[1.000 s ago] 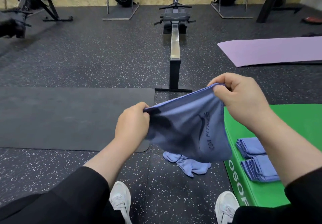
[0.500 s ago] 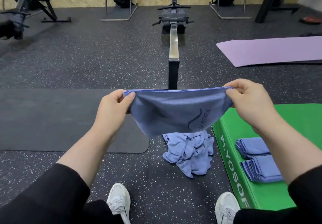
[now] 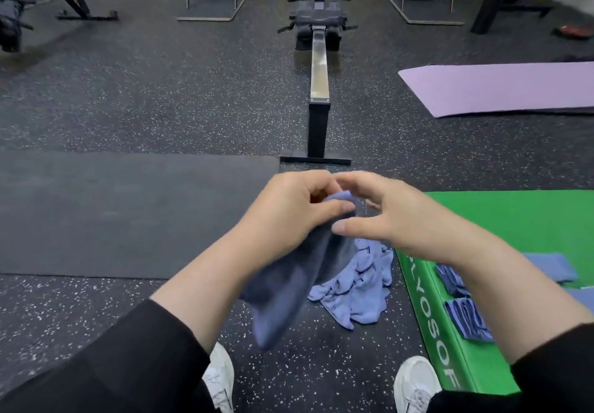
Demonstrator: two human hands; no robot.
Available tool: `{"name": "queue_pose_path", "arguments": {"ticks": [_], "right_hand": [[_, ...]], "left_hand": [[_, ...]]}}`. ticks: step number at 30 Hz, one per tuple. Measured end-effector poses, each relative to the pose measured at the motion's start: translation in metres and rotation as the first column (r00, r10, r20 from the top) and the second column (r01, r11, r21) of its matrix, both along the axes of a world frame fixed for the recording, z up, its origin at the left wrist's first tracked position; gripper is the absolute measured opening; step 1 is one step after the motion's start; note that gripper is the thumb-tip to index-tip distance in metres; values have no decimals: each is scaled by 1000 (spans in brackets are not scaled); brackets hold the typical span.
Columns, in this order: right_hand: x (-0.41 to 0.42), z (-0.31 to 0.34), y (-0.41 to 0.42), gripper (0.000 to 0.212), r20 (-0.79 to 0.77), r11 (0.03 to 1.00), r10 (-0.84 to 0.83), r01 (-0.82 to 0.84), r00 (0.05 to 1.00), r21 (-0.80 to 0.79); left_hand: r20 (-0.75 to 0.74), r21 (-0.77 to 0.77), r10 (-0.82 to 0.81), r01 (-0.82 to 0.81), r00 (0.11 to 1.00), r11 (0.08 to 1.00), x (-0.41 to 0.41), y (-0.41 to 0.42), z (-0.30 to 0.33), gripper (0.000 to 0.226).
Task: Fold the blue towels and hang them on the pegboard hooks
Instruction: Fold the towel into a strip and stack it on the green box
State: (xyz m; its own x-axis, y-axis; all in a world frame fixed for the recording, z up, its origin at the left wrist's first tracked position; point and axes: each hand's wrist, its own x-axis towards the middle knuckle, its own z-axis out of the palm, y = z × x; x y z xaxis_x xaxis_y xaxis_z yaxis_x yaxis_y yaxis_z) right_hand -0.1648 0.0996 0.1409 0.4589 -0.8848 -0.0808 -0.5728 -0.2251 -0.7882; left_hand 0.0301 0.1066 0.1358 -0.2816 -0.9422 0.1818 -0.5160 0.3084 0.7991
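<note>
Both hands have met, left hand (image 3: 289, 210) pinching towel (image 3: 283, 293) doubled.

Blue towel (image 3: 283, 287) doubled over, hanging limp from the left hand (image 3: 289, 210), crumpled blue towels (image 3: 356, 287) heaped below, folded ones (image 3: 469, 319) beneath the right wrist

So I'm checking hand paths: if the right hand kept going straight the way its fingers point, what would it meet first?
Probably the left hand: the right hand points leftward at it, the held towel's pinched top edge between them. Depth is uncertain.
</note>
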Motion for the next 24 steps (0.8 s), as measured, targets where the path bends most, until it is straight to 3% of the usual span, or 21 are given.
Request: {"name": "queue_pose_path", "arguments": {"ticks": [2,3,6,8,10,12,17,24], "right_hand": [[15,-4,-5,27,53,999,38,-40,998,29],[19,-6,-9,25,51,999,37,-38,998,13],[24,-6,-17,49,74,1000,22,-21,997,-19],[24,-2,-20,29,174,999,-7,14,985,-41],[21,-2,-23,19,273,992,-94,113,957,-55],[13,-6,-30,23,287,968,-187,226,940,-109],[-7,-13,-51,36,313,901,-346,406,885,-151],[-36,-27,-64,18,292,823,-495,549,818,-143]], "left_hand": [[-29,15,11,-10,1000,1000,-3,-5,-3,22],[-64,22,31,-30,997,999,-2,-8,-4,24],[-245,136,80,-48,966,990,9,-11,-6,21],[-283,305,28,62,959,950,22,-11,-12,19],[-135,387,-84,131,987,913,34,-10,-24,23],[42,416,-114,87,993,905,43,-8,-36,31],[280,407,29,-146,960,902,68,-14,-40,37],[435,217,225,-344,872,914,96,-22,-43,25]]}}
